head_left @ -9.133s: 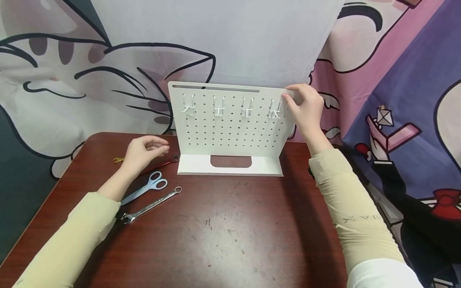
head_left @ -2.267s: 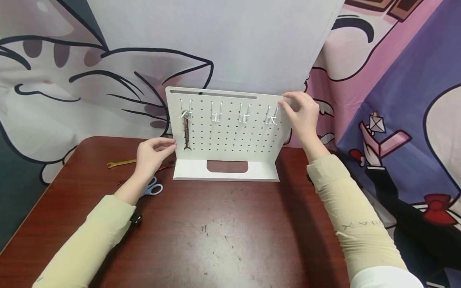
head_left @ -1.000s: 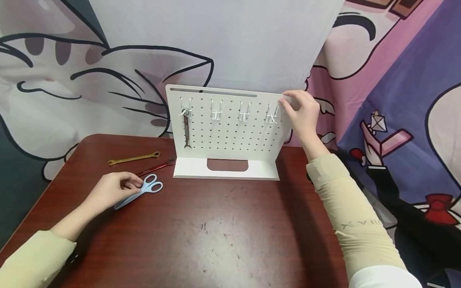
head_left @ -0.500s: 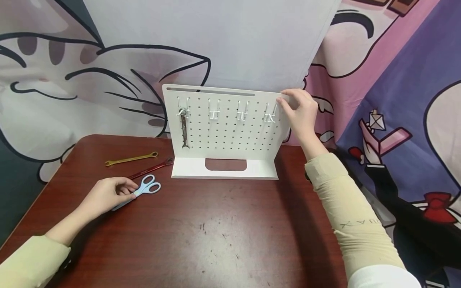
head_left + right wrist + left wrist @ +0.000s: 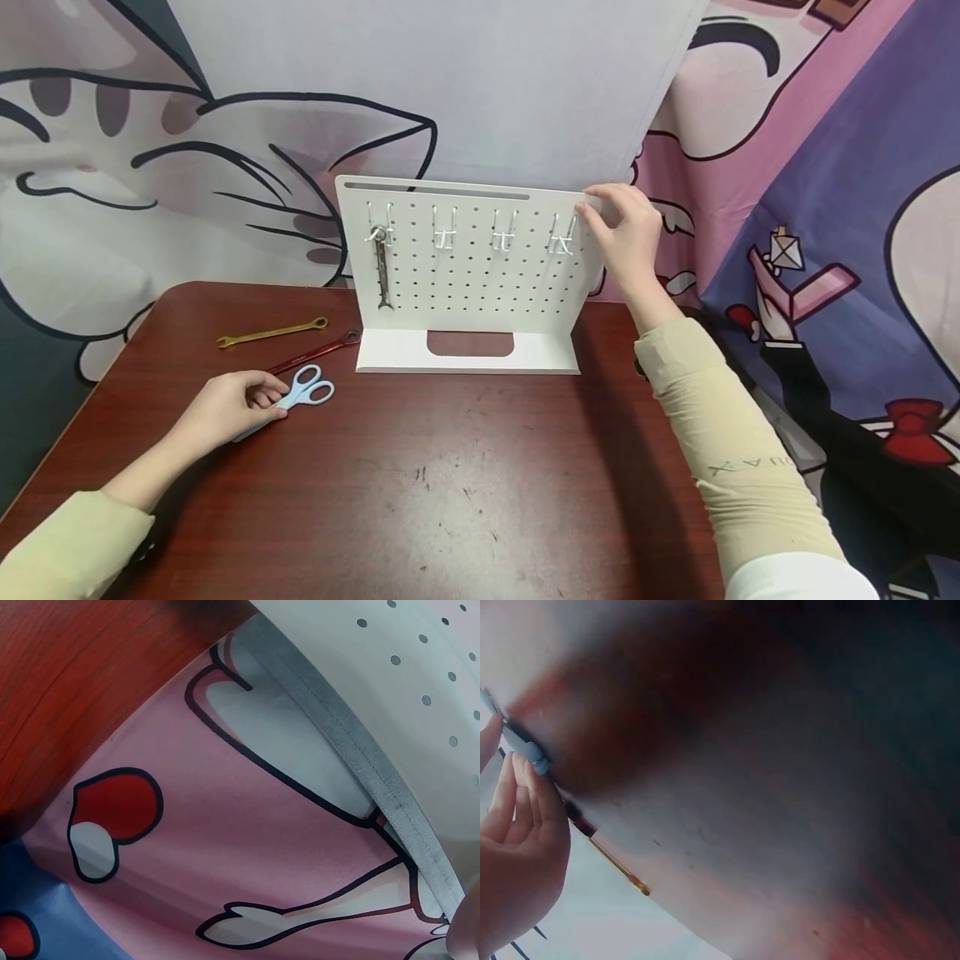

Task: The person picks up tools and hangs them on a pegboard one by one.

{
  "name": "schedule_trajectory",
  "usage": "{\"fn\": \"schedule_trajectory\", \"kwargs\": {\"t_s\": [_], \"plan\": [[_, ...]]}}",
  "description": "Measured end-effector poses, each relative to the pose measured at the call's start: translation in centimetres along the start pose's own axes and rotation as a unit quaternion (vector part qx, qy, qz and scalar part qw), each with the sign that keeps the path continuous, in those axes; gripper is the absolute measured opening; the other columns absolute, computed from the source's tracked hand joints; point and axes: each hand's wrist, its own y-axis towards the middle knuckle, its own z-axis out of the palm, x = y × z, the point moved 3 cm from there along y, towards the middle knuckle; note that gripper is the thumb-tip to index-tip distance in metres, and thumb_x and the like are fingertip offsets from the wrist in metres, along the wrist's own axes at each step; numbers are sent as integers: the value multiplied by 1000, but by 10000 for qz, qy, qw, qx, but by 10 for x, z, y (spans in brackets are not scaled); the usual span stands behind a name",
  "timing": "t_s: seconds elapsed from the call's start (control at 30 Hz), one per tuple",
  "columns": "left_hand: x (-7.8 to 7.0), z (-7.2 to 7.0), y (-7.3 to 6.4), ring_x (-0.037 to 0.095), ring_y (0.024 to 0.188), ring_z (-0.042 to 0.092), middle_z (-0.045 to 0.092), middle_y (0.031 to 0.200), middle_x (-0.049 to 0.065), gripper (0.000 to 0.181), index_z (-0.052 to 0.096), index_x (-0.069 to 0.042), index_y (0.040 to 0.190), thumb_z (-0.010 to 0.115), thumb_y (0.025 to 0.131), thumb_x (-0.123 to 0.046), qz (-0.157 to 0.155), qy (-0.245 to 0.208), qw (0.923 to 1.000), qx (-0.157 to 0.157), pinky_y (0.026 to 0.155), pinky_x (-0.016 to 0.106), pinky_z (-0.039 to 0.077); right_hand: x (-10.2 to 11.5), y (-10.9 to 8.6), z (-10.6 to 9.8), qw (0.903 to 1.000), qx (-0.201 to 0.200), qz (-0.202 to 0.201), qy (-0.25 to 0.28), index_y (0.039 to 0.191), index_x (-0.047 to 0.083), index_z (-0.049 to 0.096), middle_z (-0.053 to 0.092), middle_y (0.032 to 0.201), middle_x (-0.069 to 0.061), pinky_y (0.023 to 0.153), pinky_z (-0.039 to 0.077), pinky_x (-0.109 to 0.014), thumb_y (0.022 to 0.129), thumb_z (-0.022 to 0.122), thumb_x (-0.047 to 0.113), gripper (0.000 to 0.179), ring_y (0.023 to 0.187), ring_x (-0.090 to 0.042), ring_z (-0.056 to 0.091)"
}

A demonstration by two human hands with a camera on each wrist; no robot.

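On the left of the table, my left hand (image 5: 228, 408) pinches a pair of light blue scissors (image 5: 303, 389) between thumb and fingers, below the handle loops. Their blades point toward the near left, partly hidden by the hand; the left wrist view shows the scissors (image 5: 526, 748) at the fingertips. My right hand (image 5: 626, 229) grips the upper right corner of a white pegboard (image 5: 480, 287) standing on its base. A silver combination wrench (image 5: 383, 271) hangs from the leftmost hook. Three other white hooks along the top row, one being the rightmost hook (image 5: 561, 237), hold nothing.
Behind the scissors lie a red wrench (image 5: 318, 350), its near end hidden by my left hand, and a gold wrench (image 5: 272, 332) farther back. The brown table (image 5: 465, 483) meets a patterned cloth backdrop (image 5: 525, 100) just behind the pegboard.
The silver wrench went from the table to the leftmost hook. My left hand then moved from beside the pegboard to the scissors and took hold of them. My right hand stayed at the corner.
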Motion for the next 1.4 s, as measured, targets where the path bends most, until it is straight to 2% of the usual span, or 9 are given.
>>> {"fn": "schedule_trajectory", "kwargs": {"t_s": [0.33,0.73,1.07,1.23,1.4], "plan": [[1,0,1,-1,70,56,72,83,1,26,78,1,103,90,82,-9,-50,-90,9999,91,62,20,50,-1,2,0,9999,25,-163,-5,110,-2,79,79,107,-21,92,52,-36,96,81,16,23,105,-36,72],[-2,-3,4,-3,68,53,70,80,1,26,76,5,100,91,81,-7,-3,-287,9993,248,60,19,47,0,1,0,10000,-43,12,78,109,-2,79,79,106,-20,92,51,-35,92,84,11,21,105,-36,72],[-2,-3,6,-3,70,55,70,80,0,23,75,1,94,91,81,-9,13,-243,9987,454,62,20,49,-2,0,0,10000,-12,49,23,108,-2,79,79,105,-20,91,50,-36,93,83,12,21,104,-36,71],[-7,-3,10,-2,72,59,73,83,2,23,74,1,95,90,82,-9,34,-275,9982,528,64,20,52,-3,-1,0,10000,-15,81,24,108,-2,80,79,105,-20,91,50,-36,93,83,12,21,104,-36,71],[-15,-2,13,-1,74,61,75,85,4,23,75,3,98,89,84,-8,20,-406,9982,444,64,19,53,-4,-1,0,10000,-15,27,38,109,-2,79,79,106,-20,91,51,-36,93,83,13,22,104,-36,71]]}}
